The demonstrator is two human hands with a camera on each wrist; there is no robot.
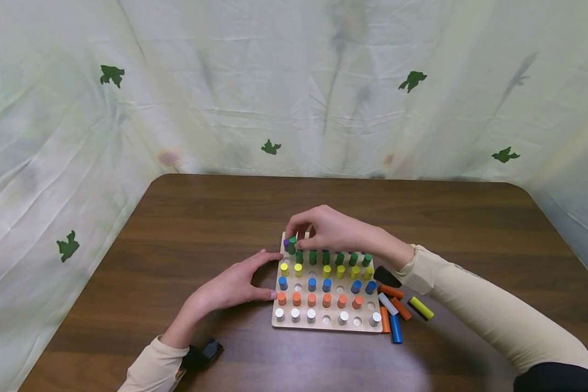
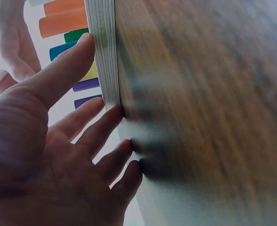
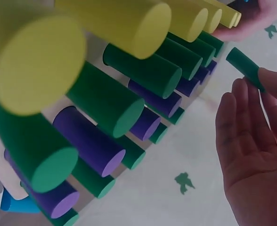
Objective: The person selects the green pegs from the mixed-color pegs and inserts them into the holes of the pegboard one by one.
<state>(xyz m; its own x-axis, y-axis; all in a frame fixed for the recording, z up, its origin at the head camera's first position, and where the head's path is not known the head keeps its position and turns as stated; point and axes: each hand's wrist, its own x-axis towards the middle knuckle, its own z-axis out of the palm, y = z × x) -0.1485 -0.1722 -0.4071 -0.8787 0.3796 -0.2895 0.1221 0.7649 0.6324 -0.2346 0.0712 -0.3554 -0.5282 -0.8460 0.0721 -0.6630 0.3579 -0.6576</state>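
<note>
My right hand (image 1: 323,226) reaches over the far left corner of a wooden pegboard (image 1: 304,327). It pinches a green peg (image 3: 242,65) between thumb and fingertips, beside a purple peg (image 1: 286,244). Rows of white, orange, blue, yellow, green and purple pegs stand in the board, with several holes bare. In the right wrist view, more green pegs line the far side beyond the purple ones (image 3: 103,150). My left hand (image 1: 232,283) rests at the board's left side, its fingers spread and the tips touching the side edge (image 2: 103,52).
Several loose pegs lie right of the board: a yellow peg (image 1: 421,308), a blue peg (image 1: 396,329), a white peg (image 1: 387,304) and a few orange ones (image 1: 391,292). The brown wooden table (image 1: 215,218) is backed by a pale curtain (image 1: 294,81).
</note>
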